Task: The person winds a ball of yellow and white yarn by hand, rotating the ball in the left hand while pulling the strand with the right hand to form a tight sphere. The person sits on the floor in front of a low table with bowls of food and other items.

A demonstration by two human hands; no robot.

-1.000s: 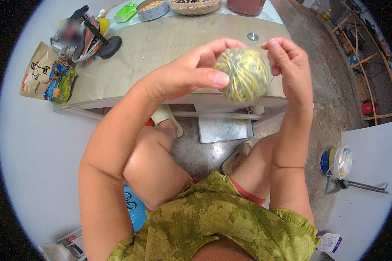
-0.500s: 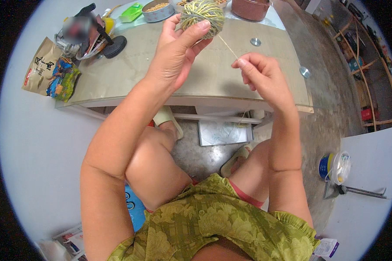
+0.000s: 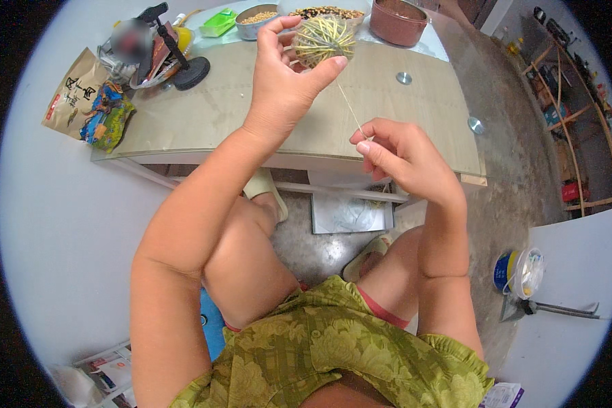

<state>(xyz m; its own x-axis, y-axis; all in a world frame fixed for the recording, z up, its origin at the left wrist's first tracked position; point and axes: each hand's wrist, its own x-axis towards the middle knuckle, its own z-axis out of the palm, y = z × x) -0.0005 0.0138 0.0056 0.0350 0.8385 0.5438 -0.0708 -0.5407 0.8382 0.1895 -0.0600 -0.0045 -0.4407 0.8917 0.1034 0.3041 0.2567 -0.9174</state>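
A ball of yellow-green and grey yarn (image 3: 323, 41) is held up over the far part of the table by my left hand (image 3: 282, 75), its thumb and fingers wrapped around the ball's side. From the ball a thin strand of yarn (image 3: 349, 105) runs down, taut, to my right hand (image 3: 398, 151). There the thumb and forefinger pinch the strand, with the other fingers curled in. My right hand is lower and nearer to me than the ball, above the table's front edge.
On the glass-topped table (image 3: 217, 102) stand a green tray (image 3: 218, 23), bowls of beans and a brown pot (image 3: 398, 24). A black stand (image 3: 192, 73) and a tan bag (image 3: 75, 95) sit at the left. Two metal discs (image 3: 404, 78) lie right. Beneath is a shallow metal tray (image 3: 353, 219).
My right hand has come down and slightly left, drawing the strand lower. My left hand has turned the ball, which now shows a different face and sits a little lower and farther right.
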